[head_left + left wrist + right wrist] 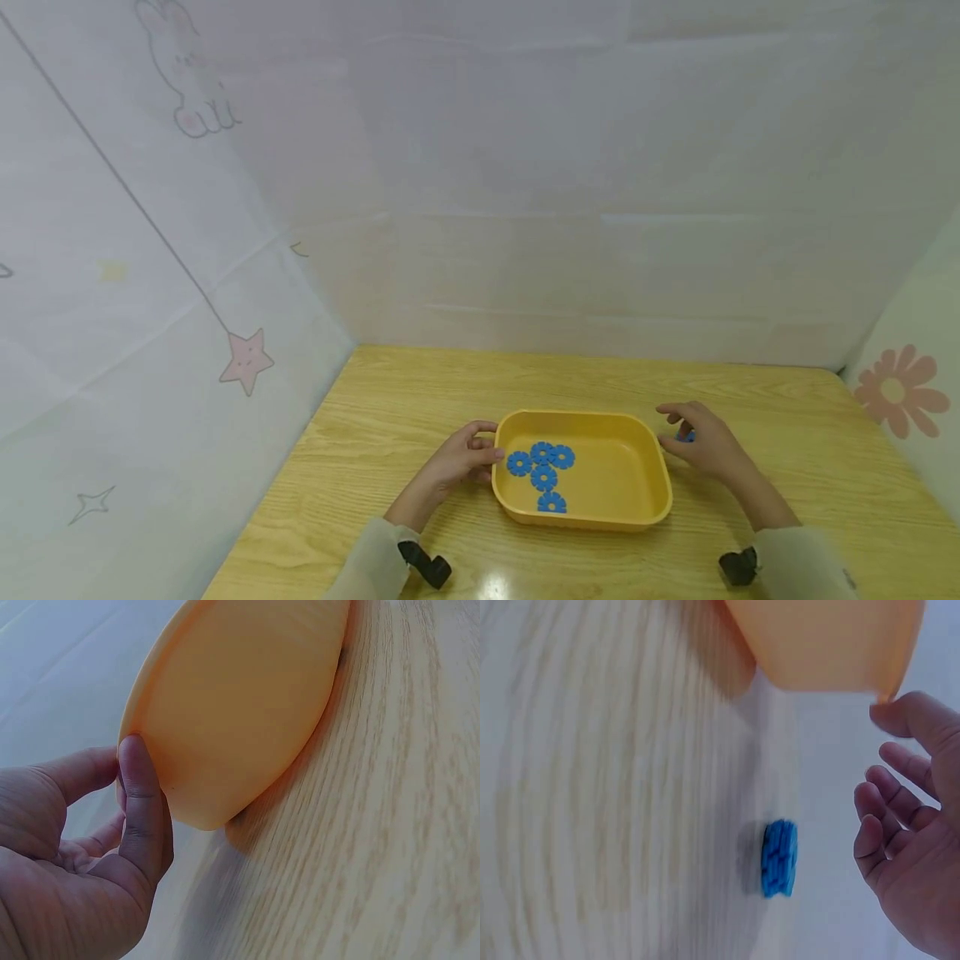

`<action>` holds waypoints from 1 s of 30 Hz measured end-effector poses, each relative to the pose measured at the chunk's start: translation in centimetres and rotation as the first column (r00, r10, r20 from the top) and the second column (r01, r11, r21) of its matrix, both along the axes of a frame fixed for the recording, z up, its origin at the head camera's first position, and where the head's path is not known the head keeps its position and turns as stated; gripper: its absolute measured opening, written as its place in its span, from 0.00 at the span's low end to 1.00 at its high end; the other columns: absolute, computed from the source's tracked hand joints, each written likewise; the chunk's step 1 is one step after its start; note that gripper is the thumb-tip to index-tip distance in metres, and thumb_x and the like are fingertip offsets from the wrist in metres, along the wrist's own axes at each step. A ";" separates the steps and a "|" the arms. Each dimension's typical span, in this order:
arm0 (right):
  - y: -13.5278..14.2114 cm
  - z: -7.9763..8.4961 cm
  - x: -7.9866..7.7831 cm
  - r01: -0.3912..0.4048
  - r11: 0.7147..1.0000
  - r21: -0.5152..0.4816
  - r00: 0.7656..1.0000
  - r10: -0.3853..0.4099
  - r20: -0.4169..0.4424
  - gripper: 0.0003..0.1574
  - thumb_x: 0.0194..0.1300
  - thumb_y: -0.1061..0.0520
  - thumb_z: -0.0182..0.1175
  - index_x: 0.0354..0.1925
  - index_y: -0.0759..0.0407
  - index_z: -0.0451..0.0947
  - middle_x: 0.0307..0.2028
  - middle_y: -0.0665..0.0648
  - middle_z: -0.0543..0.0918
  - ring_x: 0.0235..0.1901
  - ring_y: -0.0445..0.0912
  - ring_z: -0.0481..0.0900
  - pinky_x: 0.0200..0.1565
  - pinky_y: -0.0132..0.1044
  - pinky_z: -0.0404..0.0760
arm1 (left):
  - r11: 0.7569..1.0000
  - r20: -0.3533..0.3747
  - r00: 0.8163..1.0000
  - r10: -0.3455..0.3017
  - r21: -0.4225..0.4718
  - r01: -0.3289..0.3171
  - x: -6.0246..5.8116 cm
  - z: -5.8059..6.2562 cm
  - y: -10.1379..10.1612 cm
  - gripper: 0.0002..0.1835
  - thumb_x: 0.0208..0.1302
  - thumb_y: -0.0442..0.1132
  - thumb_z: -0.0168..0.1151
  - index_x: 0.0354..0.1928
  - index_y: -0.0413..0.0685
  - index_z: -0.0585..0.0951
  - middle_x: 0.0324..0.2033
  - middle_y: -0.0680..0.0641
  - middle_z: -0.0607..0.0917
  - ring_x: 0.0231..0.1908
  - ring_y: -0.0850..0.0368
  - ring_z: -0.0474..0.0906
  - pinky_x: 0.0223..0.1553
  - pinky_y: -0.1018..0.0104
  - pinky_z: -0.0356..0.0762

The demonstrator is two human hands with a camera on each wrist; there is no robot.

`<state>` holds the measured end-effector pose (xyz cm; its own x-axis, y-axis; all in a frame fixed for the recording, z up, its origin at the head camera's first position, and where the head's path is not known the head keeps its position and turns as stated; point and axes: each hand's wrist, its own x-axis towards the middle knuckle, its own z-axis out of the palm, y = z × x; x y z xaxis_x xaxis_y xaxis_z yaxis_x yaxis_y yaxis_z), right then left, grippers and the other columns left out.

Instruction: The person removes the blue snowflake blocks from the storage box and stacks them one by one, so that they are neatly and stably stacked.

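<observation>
1. Fingers, left hand point(459, 455): grasping the rounded, yellow plastic tray point(611, 477), pinched at the left end of its rim.

2. Fingers, right hand point(707, 443): released, loosely bent and carrying nothing that I can make out. Thumb tip lies at or just beside the tray's right rim; I cannot tell whether it touches.

3. Tray, one: appears to sit level on the pale, wood-grained table point(420, 375), between the two hands.

4. Flat blue discs with notched, petal-like edges point(543, 477), five visible: lying in the left half of the tray, some overlapping. The nearest is against the front wall, partly out of my sight.

5. Short blue stack of notched discs point(780, 859): on the table outside the tray's right end, seen edge-on beneath the right hand and apart from it. Number of layers unclear to me.

6. Fittings: cream sleeves point(801, 560) and a black strap point(425, 567) at the left wrist.

7. Step in hand, by my judgement: steadying the tray from the left, with the right hand positioned at the opposite end.

8. Next move, by my judgement: shifting the tray evenly would call for a matching right-hand pinch on the rim, clear of the stack.
</observation>
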<state>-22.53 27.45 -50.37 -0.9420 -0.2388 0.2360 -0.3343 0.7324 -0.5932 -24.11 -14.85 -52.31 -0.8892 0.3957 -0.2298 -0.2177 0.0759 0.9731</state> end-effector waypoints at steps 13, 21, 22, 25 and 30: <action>-1.4 0.6 0.4 0.026 0.998 -0.060 1.000 -0.026 -0.009 0.24 0.69 0.62 0.64 0.62 0.62 0.76 0.49 0.64 0.78 0.37 0.44 0.74 0.31 0.34 0.75 | 1.000 0.022 1.000 -0.011 0.022 0.010 0.1 -0.1 -0.2 0.30 0.68 0.34 0.66 0.69 0.40 0.67 0.43 0.45 0.83 0.32 0.57 0.82 0.33 0.65 0.82; -2.3 1.5 0.5 -0.002 0.996 -0.093 1.000 0.001 -0.019 0.23 0.70 0.59 0.65 0.61 0.62 0.77 0.47 0.61 0.80 0.36 0.41 0.73 0.33 0.33 0.77 | 1.000 0.019 1.000 -0.012 0.024 0.011 0.2 0.2 -0.1 0.30 0.68 0.34 0.66 0.69 0.40 0.67 0.43 0.45 0.82 0.32 0.57 0.81 0.32 0.65 0.81; -2.6 1.6 0.5 -0.010 0.995 -0.099 1.000 0.007 -0.024 0.23 0.69 0.59 0.65 0.61 0.62 0.77 0.47 0.61 0.80 0.35 0.41 0.74 0.34 0.33 0.77 | 1.000 0.017 1.000 -0.013 0.024 0.013 0.2 0.2 -0.1 0.30 0.68 0.34 0.66 0.69 0.40 0.67 0.43 0.45 0.82 0.31 0.57 0.81 0.32 0.66 0.81; -3.3 1.7 0.5 -0.038 0.992 -0.118 0.999 0.034 -0.033 0.24 0.69 0.59 0.66 0.61 0.63 0.77 0.46 0.62 0.81 0.35 0.39 0.74 0.35 0.33 0.77 | 1.000 0.016 1.000 -0.015 0.025 0.015 0.3 0.2 0.0 0.30 0.68 0.34 0.66 0.69 0.40 0.68 0.42 0.45 0.83 0.31 0.58 0.81 0.31 0.66 0.81; -4.7 1.6 0.3 -0.072 0.988 -0.139 0.997 0.069 -0.028 0.25 0.68 0.59 0.67 0.61 0.63 0.77 0.46 0.58 0.81 0.35 0.38 0.74 0.36 0.32 0.77 | 1.000 0.015 1.000 -0.009 0.019 0.009 0.2 0.2 0.0 0.30 0.68 0.34 0.67 0.69 0.40 0.68 0.42 0.45 0.83 0.30 0.58 0.81 0.30 0.67 0.82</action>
